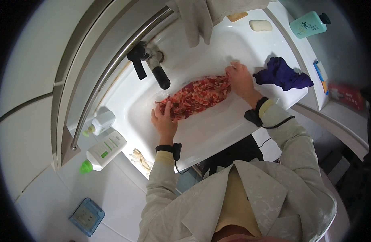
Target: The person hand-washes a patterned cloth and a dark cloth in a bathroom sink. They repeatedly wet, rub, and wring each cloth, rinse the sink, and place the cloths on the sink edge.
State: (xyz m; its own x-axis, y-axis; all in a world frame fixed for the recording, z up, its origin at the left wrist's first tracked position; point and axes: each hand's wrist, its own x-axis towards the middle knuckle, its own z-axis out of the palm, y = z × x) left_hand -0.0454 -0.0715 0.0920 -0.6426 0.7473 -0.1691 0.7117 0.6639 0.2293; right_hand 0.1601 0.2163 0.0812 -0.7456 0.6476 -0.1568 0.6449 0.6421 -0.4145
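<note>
A red floral cloth point(200, 96) lies gathered lengthwise across the bottom of a white sink basin point(149, 130), and it looks wet. My left hand point(165, 121) grips its left end, fingers spread over the fabric. At the opposite end, my right hand point(240, 79) has its fingers closed on the bunched edge. The cloth stretches between both hands. Just beyond it, a faucet point(156, 68) with a black spout tip points down toward the basin. Whether water is running cannot be made out.
A dark purple cloth point(282, 74) is crumpled on the right rim. Soap point(260, 25) sits at the back right, near a teal bottle point(309, 24) and a brush point(321, 77). Grey fabric point(197, 21) hangs over the back. Left are bottles point(105, 149) and gloves point(140, 160).
</note>
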